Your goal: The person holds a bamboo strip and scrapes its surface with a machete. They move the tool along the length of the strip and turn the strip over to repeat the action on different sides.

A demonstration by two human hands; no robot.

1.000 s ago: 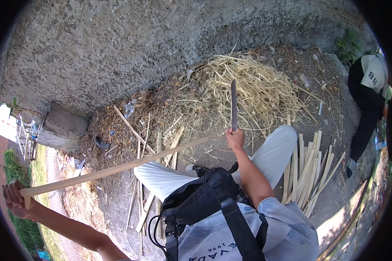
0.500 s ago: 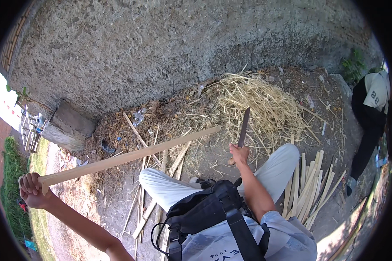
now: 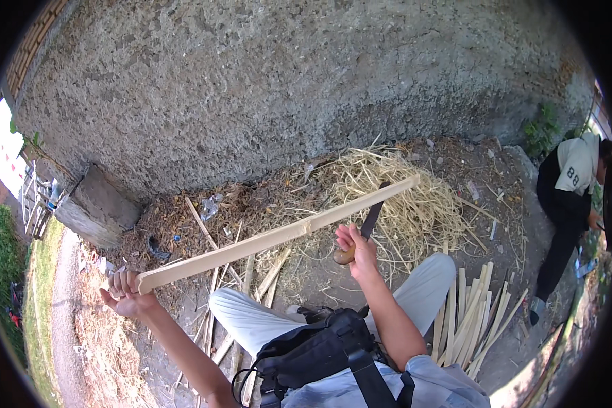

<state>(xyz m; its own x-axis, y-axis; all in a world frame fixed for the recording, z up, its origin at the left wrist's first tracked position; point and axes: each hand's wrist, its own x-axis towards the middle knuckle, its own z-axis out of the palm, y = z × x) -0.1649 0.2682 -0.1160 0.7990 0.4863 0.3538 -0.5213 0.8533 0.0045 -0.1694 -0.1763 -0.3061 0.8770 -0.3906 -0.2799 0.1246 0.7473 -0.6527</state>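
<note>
My left hand (image 3: 129, 294) is closed around the near-left end of a long pale bamboo strip (image 3: 231, 252). A raised joint shows partway along the strip, which slants up to the right and ends over the pile of shavings. My right hand (image 3: 358, 251) holds a machete (image 3: 371, 221) by its rounded brown wooden handle (image 3: 344, 256), with a few fingers loosely lifted. The dark blade points up and away. It passes behind the strip near the strip's far end, and its tip shows beyond; whether they touch, I cannot tell.
A heap of pale shavings (image 3: 415, 204) lies ahead by the rough wall (image 3: 251, 88). Several cut strips (image 3: 466, 319) lie beside my right knee, others by my left knee (image 3: 241, 313). A concrete block (image 3: 105, 204) stands at left; another person (image 3: 566, 204) sits at far right.
My left hand has moved right, carrying the bamboo strip rightward so that it now crosses the machete's blade. My right hand has shifted slightly left, with its fingers looser on the handle.
</note>
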